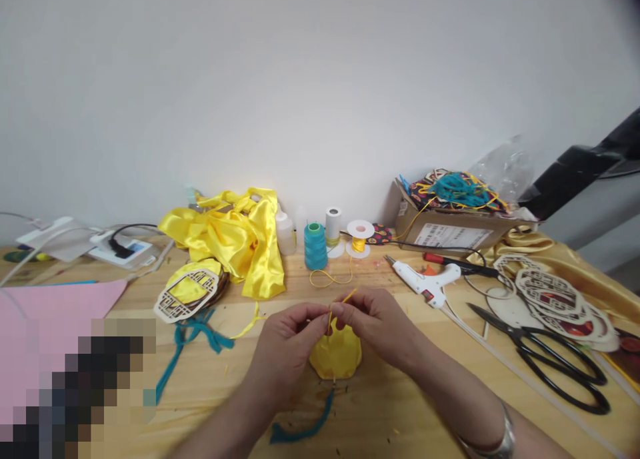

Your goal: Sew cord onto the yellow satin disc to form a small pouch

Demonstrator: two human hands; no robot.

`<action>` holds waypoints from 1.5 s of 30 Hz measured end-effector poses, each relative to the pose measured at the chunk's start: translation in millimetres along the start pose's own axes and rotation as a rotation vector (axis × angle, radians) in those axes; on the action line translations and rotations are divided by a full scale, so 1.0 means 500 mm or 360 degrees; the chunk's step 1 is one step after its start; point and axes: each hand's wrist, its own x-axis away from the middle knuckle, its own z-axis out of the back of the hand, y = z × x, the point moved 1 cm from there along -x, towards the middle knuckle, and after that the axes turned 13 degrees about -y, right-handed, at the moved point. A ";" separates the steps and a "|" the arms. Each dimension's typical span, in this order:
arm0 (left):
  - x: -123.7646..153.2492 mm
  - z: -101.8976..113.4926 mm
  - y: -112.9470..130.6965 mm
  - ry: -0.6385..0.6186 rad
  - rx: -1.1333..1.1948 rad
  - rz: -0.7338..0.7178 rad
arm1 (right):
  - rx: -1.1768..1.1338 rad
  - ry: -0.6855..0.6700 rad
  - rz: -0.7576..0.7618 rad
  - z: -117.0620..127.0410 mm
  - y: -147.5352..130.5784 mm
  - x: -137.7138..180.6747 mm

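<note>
My left hand point(293, 336) and my right hand point(375, 319) meet at the middle of the table, fingertips pinched on a thin yellow cord point(349, 296). One end of it sticks out above the right fingers. Just below the fingertips lies a yellow satin-covered piece point(336, 359) with a rounded edge, its upper part hidden by my hands. From its lower edge a teal tassel point(305, 434) trails toward me on the wood. Whether the cord is knotted cannot be made out.
Black scissors point(543, 356) and a white glue gun point(427, 282) lie right, near patterned wooden cutouts point(550, 292). Behind stand a teal thread cone point(315, 247), a yellow cord spool point(359, 244) and a cardboard box point(445, 238). Yellow satin point(235, 239) and a stack of frames point(190, 296) sit left.
</note>
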 end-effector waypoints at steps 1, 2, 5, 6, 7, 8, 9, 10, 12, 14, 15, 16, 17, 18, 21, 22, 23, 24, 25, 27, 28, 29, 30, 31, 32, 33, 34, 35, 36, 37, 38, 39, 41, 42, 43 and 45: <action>0.000 -0.001 -0.001 -0.0013 0.0002 -0.0001 | -0.0014 0.0038 -0.0004 0.000 0.000 -0.001; 0.000 -0.001 -0.002 -0.0024 0.0008 0.0004 | -0.0021 0.0077 -0.0010 0.001 0.001 -0.002; 0.001 -0.002 -0.008 -0.0061 0.0029 0.0016 | 0.0004 0.0160 -0.0033 0.004 0.000 -0.002; 0.001 -0.002 -0.010 -0.0067 0.0027 0.0018 | 0.0023 0.0171 -0.0032 0.004 -0.001 -0.002; 0.002 -0.002 -0.013 -0.0066 0.0017 0.0020 | 0.0048 0.0169 -0.0029 0.004 -0.001 -0.001; 0.002 -0.002 -0.016 -0.0057 0.0005 0.0020 | 0.0076 0.0163 -0.0025 0.004 -0.001 0.000; 0.002 -0.003 -0.019 -0.0046 -0.0007 0.0018 | 0.0105 0.0156 -0.0020 0.004 -0.001 0.001; 0.002 -0.003 -0.021 -0.0039 -0.0016 0.0015 | 0.0132 0.0147 -0.0012 0.003 -0.001 0.002; 0.002 -0.004 -0.024 -0.0053 -0.0010 0.0004 | 0.0176 0.0129 0.0009 0.003 0.000 0.002; 0.001 -0.004 -0.026 -0.0075 -0.0005 0.0007 | 0.0182 0.0106 0.0027 0.003 0.001 0.002; 0.001 -0.004 -0.026 -0.0081 -0.0016 0.0003 | 0.0169 0.0087 0.0028 0.002 0.001 0.001; 0.001 -0.004 -0.026 -0.0081 -0.0037 -0.0009 | 0.0155 0.0075 0.0025 0.002 0.001 0.001; 0.001 -0.003 -0.027 -0.0075 -0.0061 -0.0023 | 0.0144 0.0069 0.0022 0.002 0.002 0.001; 0.001 -0.003 -0.028 -0.0068 -0.0086 -0.0037 | 0.0138 0.0064 0.0022 0.002 0.001 0.001; 0.002 -0.002 -0.034 -0.0034 -0.0140 -0.0051 | 0.0147 0.0054 0.0045 0.001 -0.001 0.002; 0.002 -0.003 -0.035 -0.0021 -0.0157 -0.0053 | 0.0140 0.0042 0.0062 0.002 -0.002 0.003; 0.002 -0.003 -0.036 -0.0018 -0.0172 -0.0060 | 0.0135 0.0029 0.0079 0.003 -0.004 0.004; 0.002 -0.003 -0.035 -0.0024 -0.0178 -0.0070 | 0.0138 0.0024 0.0094 0.005 -0.005 0.005; 0.003 -0.004 -0.033 -0.0036 -0.0169 -0.0077 | 0.0147 0.0024 0.0107 0.007 -0.007 0.006; 0.005 -0.004 -0.029 -0.0090 -0.0102 -0.0081 | 0.0178 0.0018 0.0131 0.012 -0.009 0.008; 0.006 -0.004 -0.026 -0.0121 -0.0043 -0.0080 | 0.0193 0.0011 0.0141 0.014 -0.011 0.010; 0.007 -0.004 -0.025 -0.0151 0.0022 -0.0067 | 0.0204 0.0003 0.0151 0.017 -0.012 0.011; 0.009 -0.004 -0.023 -0.0170 0.0086 -0.0045 | 0.0208 -0.0013 0.0161 0.019 -0.013 0.013; 0.010 -0.003 -0.023 -0.0185 0.0144 -0.0022 | 0.0204 -0.0030 0.0173 0.021 -0.015 0.014; 0.011 -0.003 -0.023 -0.0195 0.0190 0.0000 | 0.0197 -0.0048 0.0184 0.023 -0.017 0.015; 0.012 -0.002 -0.024 -0.0203 0.0221 0.0022 | 0.0189 -0.0064 0.0192 0.025 -0.019 0.016; 0.012 -0.002 -0.024 -0.0216 0.0238 0.0042 | 0.0180 -0.0083 0.0199 0.027 -0.021 0.017; 0.011 -0.002 -0.025 -0.0231 0.0250 0.0054 | 0.0169 -0.0098 0.0205 0.028 -0.023 0.018; 0.010 -0.001 -0.026 -0.0248 0.0263 0.0063 | 0.0157 -0.0113 0.0208 0.029 -0.024 0.019; 0.009 -0.001 -0.026 -0.0264 0.0275 0.0074 | 0.0146 -0.0126 0.0211 0.029 -0.025 0.019; 0.008 -0.001 -0.027 -0.0274 0.0293 0.0085 | 0.0134 -0.0141 0.0212 0.030 -0.026 0.020; 0.007 -0.001 -0.027 -0.0287 0.0316 0.0094 | 0.0123 -0.0154 0.0215 0.030 -0.026 0.020; 0.004 0.000 -0.028 -0.0304 0.0372 0.0116 | 0.0109 -0.0171 0.0216 0.030 -0.025 0.020; 0.003 -0.001 -0.028 -0.0315 0.0403 0.0129 | 0.0104 -0.0179 0.0214 0.030 -0.024 0.020; 0.002 -0.001 -0.028 -0.0325 0.0435 0.0141 | 0.0099 -0.0184 0.0210 0.029 -0.023 0.019; 0.001 -0.001 -0.028 -0.0334 0.0494 0.0161 | 0.0091 -0.0187 0.0206 0.028 -0.021 0.018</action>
